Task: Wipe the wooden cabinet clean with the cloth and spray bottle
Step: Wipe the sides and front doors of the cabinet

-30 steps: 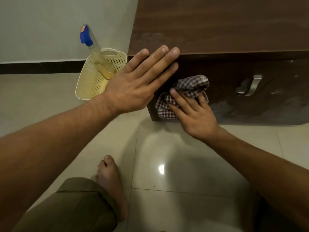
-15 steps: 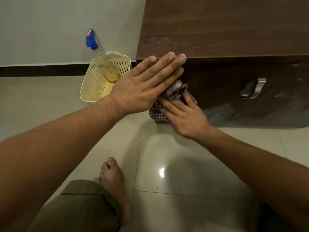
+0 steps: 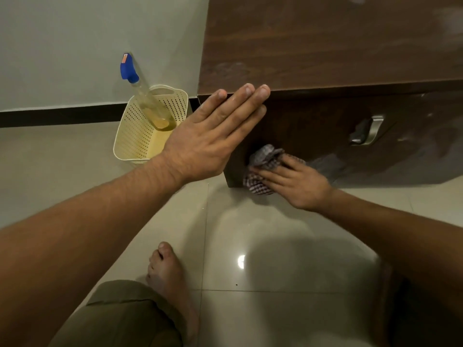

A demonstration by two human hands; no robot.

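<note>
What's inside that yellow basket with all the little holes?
A clear spray bottle with a blue trigger head leans in the cream-yellow perforated plastic basket, yellowish liquid at its bottom. The flat left hand covers the basket's near right corner.

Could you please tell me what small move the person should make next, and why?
Probably slide the cloth rightward across the cabinet toward the handle. The right hand presses it at the bottom left corner, the front beyond looks streaked, and the left hand braces flat on the top edge.
</note>
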